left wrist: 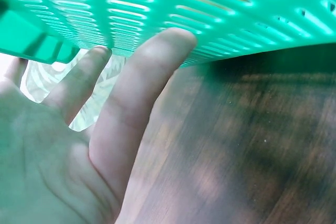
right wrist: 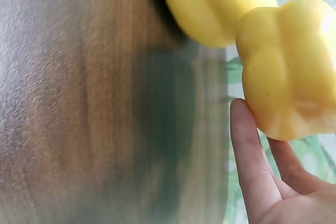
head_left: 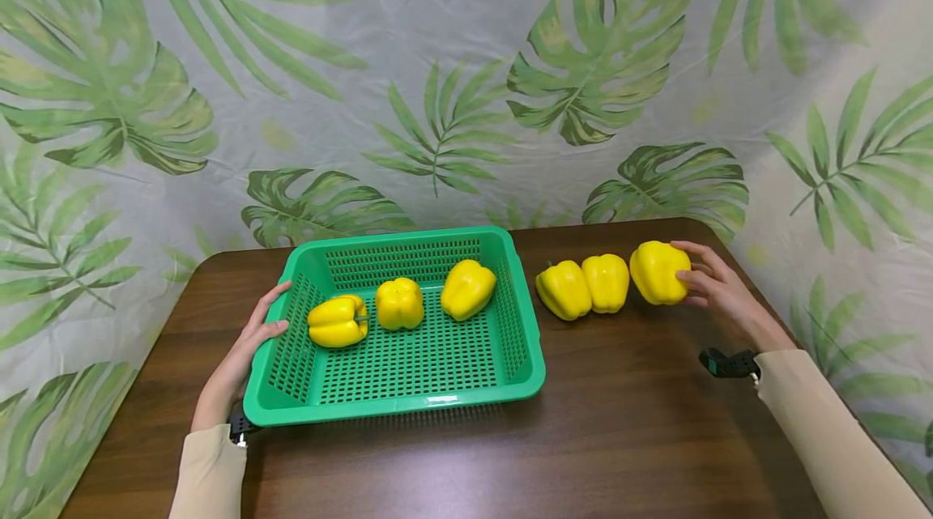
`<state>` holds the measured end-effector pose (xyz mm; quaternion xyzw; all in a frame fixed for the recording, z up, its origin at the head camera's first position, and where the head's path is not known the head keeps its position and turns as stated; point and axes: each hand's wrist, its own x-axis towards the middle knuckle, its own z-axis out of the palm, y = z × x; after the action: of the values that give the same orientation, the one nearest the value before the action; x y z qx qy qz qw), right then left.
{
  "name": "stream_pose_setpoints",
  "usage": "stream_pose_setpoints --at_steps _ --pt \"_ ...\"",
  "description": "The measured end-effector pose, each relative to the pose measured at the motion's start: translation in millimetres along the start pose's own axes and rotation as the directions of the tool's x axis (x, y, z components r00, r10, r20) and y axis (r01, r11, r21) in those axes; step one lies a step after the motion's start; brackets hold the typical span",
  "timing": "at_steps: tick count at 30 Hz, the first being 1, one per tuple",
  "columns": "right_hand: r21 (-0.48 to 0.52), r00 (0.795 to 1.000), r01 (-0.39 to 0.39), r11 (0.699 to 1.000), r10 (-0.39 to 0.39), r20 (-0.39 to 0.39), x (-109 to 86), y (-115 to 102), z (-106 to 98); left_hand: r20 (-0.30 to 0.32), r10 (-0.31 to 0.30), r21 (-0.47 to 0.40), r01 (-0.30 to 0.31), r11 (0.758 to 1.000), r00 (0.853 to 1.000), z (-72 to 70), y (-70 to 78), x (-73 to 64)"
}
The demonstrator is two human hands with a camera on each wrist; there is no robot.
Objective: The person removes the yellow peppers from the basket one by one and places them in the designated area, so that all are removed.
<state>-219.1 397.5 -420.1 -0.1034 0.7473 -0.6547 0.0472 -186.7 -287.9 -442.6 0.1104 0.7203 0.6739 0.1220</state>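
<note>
Right hand (head_left: pixel 717 288) pinches yellow, lobed bell pepper (head_left: pixel 658 273) right of two yellow peppers (head_left: pixel 605 282); left hand (head_left: pixel 244 347), fingers extended, touches green perforated plastic basket (head_left: pixel 408 373). Apparently picking step; next move calls for secure grip.

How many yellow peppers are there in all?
6. In the green basket: a left pepper, a middle pepper and a right pepper. On the table beside it: a fourth pepper and a fifth pepper. The right grip holds the sixth pepper. None seems hidden.
</note>
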Motion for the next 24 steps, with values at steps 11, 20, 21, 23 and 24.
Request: stream_pose_setpoints --at_steps 11,20,21,23,24 --pt "-0.19 0.996 -0.089 0.978 0.081 -0.047 -1.4 17.7 -4.7 0.007 0.009 0.0 -0.009 1.0 1.0 -0.1 0.1 0.4" --pt "-0.229 0.992 -0.124 0.966 0.114 -0.058 1.1 25.5 -3.5 -0.006 0.003 0.014 -0.003 1.0 1.0 0.3 -0.3 0.5" --pt "-0.231 0.992 -0.126 0.965 0.115 -0.059 1.7 26.3 -3.4 -0.007 0.002 0.015 -0.002 1.0 1.0 0.5 -0.3 0.5" --pt "-0.232 0.991 -0.131 0.964 0.121 -0.06 2.9 27.7 -3.3 -0.009 0.0 0.017 0.0 1.0 1.0 0.7 -0.1 0.5" --pt "-0.231 0.991 -0.132 0.964 0.122 -0.057 3.7 28.5 -3.4 -0.008 0.0 0.018 0.0 1.0 1.0 0.9 0.1 0.6"
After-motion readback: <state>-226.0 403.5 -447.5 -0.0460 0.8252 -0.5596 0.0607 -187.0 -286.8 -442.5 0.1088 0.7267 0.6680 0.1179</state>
